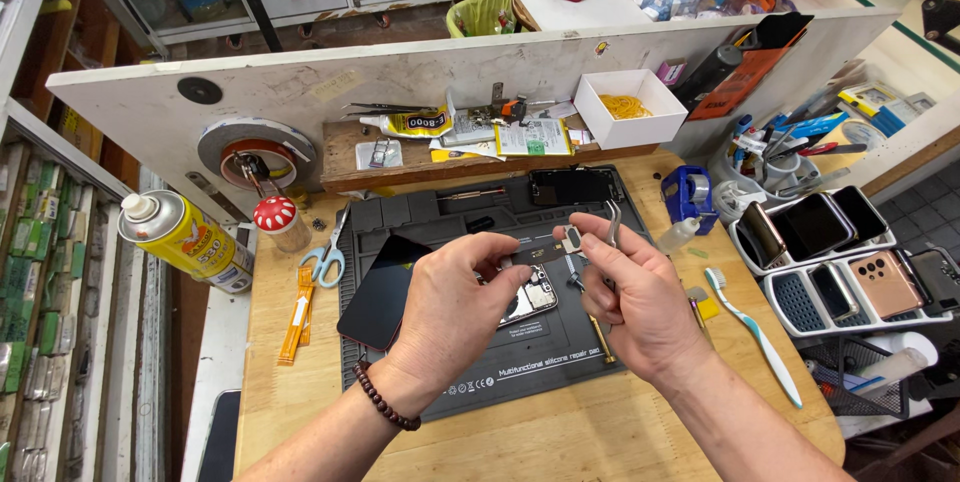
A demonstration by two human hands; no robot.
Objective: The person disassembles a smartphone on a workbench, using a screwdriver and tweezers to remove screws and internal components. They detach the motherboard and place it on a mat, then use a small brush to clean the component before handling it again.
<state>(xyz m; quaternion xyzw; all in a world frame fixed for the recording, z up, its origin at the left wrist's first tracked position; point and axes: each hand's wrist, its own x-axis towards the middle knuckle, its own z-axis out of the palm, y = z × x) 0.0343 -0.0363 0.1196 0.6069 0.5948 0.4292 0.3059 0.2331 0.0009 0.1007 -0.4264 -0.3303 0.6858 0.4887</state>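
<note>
My left hand (452,307) pinches one end of a thin dark flex strip (541,253) above the grey repair mat (470,377). My right hand (630,287) holds metal tweezers (613,223) and pinches a small silver part (572,238) at the strip's other end. Under both hands lies an opened phone body (533,299), partly hidden. A detached black screen (384,292) rests tilted on the mat's left side, beside my left hand.
Scissors (323,264), a yellow spray can (185,240) and an orange strip (296,314) lie left. A toothbrush (755,332), blue tape dispenser (687,192) and trays of phones (850,272) stand right. A glue tube (410,124) and white box (632,107) sit on the back shelf.
</note>
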